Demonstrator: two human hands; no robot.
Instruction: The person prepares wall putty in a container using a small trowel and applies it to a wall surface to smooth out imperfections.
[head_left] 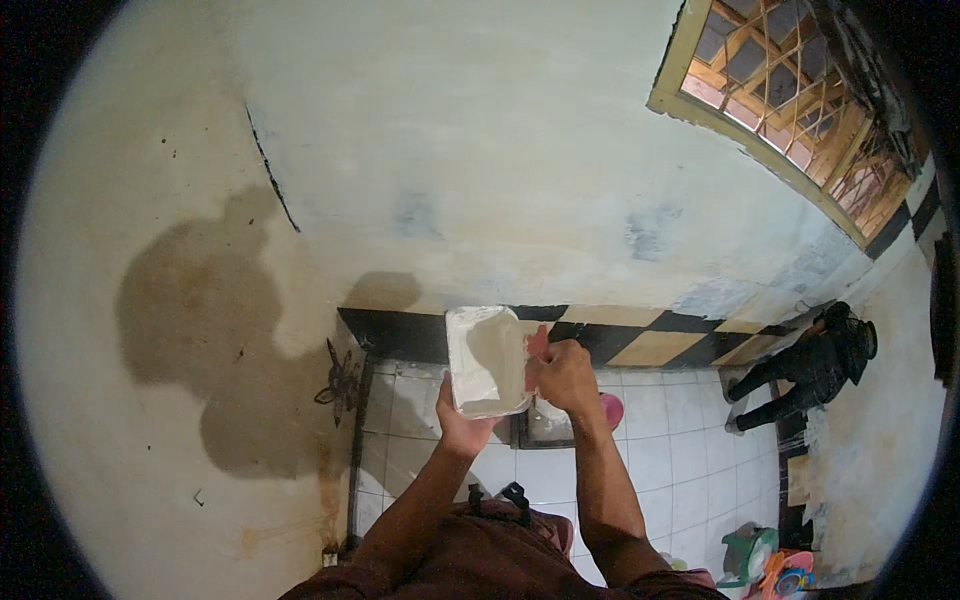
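Observation:
My left hand [465, 428] supports a white rectangular tub [487, 410] from below, its fingers mostly hidden under it. Pale filler paste [482, 360] coats the tub's inside. My right hand [568, 377] is closed around a red, flat scraper [538, 343], held against the tub's right rim. Part of the scraper is covered by my fingers. Both hands are out in front of me, above the tiled floor and close to the wall.
Ahead rises a pale wall [470, 130] with grey patches above black-and-cream tiles. A barred window [790, 90] is upper right. On the white floor [660, 430] are a dark-edged tray [547, 428] and a pink container [612, 411]. A person in dark clothes [810, 370] stands right; a green container [742, 555] is lower right.

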